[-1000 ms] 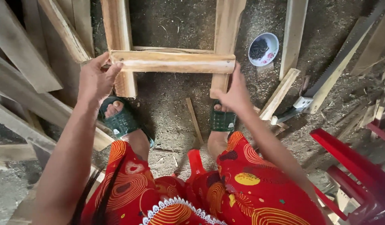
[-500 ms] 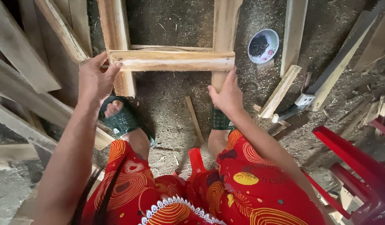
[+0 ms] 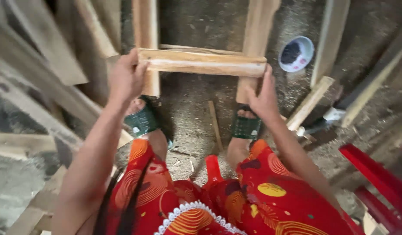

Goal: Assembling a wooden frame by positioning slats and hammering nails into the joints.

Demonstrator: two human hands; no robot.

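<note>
A pale wooden crossbar [image 3: 201,63] lies flat across two upright wooden slats, the left slat [image 3: 145,26] and the right slat [image 3: 261,26], on a sawdust-strewn floor. My left hand [image 3: 124,78] grips the crossbar's left end, fingers curled over it. At the bar's right end my right hand [image 3: 264,93] rests with fingers on its lower edge and on the right slat. My feet in green sandals [image 3: 142,122] press on the lower ends of both slats. The picture is somewhat blurred.
A white bowl with dark contents [image 3: 296,53] sits on the floor at the upper right. Loose planks [image 3: 309,102] lie right of my right foot, more boards [image 3: 40,74] pile up at left. A red plastic chair [image 3: 379,178] stands at lower right.
My right hand slid up from the right slat near my foot to the crossbar's right end. The left hand kept its hold. The view shifted slightly.
</note>
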